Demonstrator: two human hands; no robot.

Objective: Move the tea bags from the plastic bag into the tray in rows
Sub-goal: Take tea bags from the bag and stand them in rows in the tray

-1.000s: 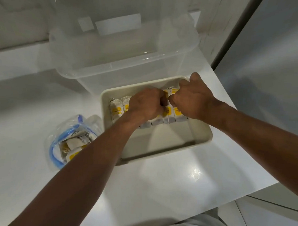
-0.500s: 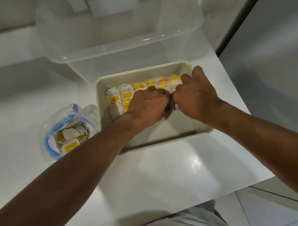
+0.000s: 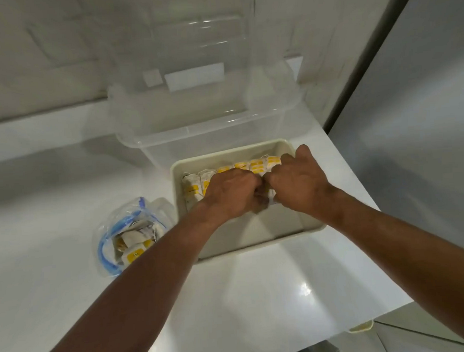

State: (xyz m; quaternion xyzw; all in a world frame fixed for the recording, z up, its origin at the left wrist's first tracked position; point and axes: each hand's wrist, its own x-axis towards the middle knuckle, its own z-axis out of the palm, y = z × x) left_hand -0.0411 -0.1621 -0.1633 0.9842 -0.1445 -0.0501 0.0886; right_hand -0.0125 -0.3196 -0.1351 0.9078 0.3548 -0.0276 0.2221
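Our left hand (image 3: pixel 230 193) and right hand (image 3: pixel 296 185) sit knuckle to knuckle in the tray (image 3: pixel 311 227), both curled shut on tea bags (image 3: pixel 247 165) along the far wall; exactly what each pinches we cannot tell. The rows run left to right, so the next row belongs on the bare near floor. The plastic bag (image 3: pixel 129 233), with bags left inside, lies left of the tray, nearer our left hand.

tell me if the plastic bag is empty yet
Not empty. Through the open mouth of the plastic bag, left of the tray, several tea bags with yellow labels still show inside.
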